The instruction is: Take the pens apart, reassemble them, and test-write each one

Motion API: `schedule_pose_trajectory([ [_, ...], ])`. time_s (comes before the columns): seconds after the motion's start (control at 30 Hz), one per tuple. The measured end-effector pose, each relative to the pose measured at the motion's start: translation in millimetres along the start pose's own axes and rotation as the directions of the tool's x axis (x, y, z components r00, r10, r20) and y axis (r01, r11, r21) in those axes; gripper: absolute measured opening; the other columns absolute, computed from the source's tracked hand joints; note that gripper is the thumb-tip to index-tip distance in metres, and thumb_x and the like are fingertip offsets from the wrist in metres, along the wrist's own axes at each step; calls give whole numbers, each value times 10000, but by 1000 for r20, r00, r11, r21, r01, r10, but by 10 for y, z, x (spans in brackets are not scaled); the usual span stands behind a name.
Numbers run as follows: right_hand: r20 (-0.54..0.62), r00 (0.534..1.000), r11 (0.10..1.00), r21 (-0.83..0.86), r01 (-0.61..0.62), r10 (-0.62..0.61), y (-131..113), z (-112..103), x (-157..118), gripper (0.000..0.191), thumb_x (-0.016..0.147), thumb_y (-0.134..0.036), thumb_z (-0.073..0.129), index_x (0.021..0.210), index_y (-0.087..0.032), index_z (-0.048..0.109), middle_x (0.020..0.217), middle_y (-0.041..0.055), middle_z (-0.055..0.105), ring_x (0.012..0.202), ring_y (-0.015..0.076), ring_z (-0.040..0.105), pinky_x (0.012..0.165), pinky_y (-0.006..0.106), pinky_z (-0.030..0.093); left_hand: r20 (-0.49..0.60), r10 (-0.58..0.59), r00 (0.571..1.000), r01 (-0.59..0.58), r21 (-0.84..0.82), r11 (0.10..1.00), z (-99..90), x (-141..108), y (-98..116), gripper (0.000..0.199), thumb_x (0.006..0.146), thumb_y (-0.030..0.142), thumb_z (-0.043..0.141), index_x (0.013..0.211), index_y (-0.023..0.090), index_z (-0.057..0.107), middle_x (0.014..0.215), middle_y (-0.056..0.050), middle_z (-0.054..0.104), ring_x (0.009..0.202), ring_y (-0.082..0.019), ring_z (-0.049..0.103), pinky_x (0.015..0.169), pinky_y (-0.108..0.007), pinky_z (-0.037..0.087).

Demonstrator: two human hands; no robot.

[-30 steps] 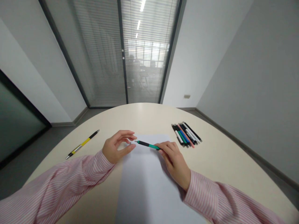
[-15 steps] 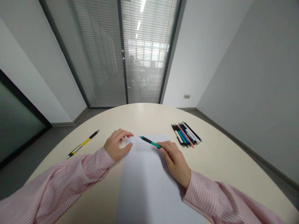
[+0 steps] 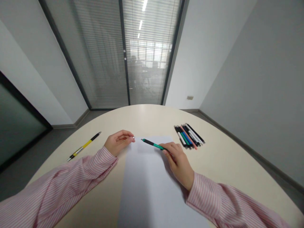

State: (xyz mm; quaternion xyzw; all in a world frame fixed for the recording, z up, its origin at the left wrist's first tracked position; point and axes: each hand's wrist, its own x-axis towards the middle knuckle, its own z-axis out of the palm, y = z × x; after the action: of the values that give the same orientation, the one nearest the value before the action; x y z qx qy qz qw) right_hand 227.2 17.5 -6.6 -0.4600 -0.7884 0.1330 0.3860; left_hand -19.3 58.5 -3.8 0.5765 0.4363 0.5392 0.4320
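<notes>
My right hand point(image 3: 178, 162) holds a green pen with a black grip point(image 3: 153, 144) by its rear part, with the point facing left above a white sheet of paper point(image 3: 144, 183). A short gap from that point, the thumb and fingers of my left hand point(image 3: 120, 142) are closed in a pinch. A tiny shiny silvery piece point(image 3: 134, 137) shows at those fingertips, too small to name. To the left of my left hand lies a yellow and black pen point(image 3: 85, 146) with a silvery section.
Several pens point(image 3: 188, 136) in black, white, green, blue and pink lie side by side at the right. Everything rests on a cream table point(image 3: 147, 118) with a curved far edge. Beyond it stands a glass partition with blinds point(image 3: 102, 63).
The thumb and fingers of my left hand have gone from apart to pinched, and a small shiny piece now shows there. My right hand and the green pen have hardly moved.
</notes>
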Motion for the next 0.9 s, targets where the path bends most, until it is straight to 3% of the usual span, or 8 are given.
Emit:
schedule_pose_trajectory([
  [0.3, -1, 999, 998, -53, 32, -32, -64, -28, 5, 249, 916, -164, 417, 1059, -216, 615, 902, 75, 612, 848, 216, 508, 773, 377, 424, 66, -22, 998, 27, -85, 996, 39, -39, 44, 313, 630, 384, 777, 767, 143, 633, 710, -59, 709, 717, -180, 683, 694, -259, 533],
  [0.7, 15, 995, 990, -98, 97, -96, -95, -52, 7, 261, 909, -154, 427, 1089, -218, 605, 916, 84, 598, 870, 225, 496, 782, 398, 424, 90, -7, 996, 5, 15, 1000, 87, -103, 95, 201, 603, 279, 768, 726, 146, 682, 715, -42, 684, 661, -142, 635, 660, -232, 532],
  [0.9, 38, 996, 997, -31, 76, -75, -76, -49, -11, 215, 909, -168, 440, 1071, -207, 576, 926, 74, 616, 877, 211, 542, 770, 362, 435, 82, 8, 997, -11, 37, 999, 68, -79, 44, 158, 604, 255, 763, 706, 150, 702, 692, -39, 690, 654, -147, 643, 660, -233, 541],
])
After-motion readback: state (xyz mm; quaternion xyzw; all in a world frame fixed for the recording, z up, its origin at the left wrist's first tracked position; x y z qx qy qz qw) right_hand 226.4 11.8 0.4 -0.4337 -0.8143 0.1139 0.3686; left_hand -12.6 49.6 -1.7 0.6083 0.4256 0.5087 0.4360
